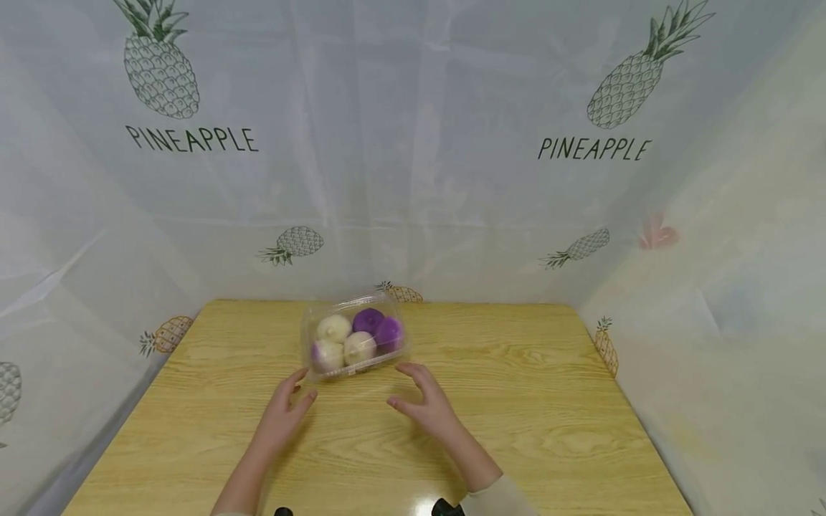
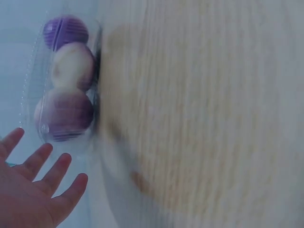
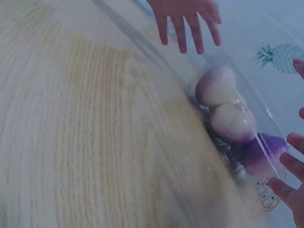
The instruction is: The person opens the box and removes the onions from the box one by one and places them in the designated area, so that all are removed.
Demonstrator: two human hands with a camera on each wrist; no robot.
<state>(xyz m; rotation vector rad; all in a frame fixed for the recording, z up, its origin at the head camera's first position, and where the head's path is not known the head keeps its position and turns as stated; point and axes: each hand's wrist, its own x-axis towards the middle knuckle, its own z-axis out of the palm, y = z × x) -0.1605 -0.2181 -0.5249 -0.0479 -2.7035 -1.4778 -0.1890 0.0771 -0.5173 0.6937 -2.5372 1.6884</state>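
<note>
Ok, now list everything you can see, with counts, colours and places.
Wood-grain table: one, yellow-brown, head view's lower half
Pineapple-print sheeting: count unclear, whitish, behind and beside it
Clear plastic container: one, transparent, towards the table's far edge
Pale balls: three, cream tinged purple, inside the container
Purple balls: two, purple, inside, right side
Dark objects: two, black, cut off at the bottom edge
Sleeves: two, beige, bottom edge
Left grip: one, bare hand, near the container's left front corner
Right grip: one, bare hand, near its right front corner
</note>
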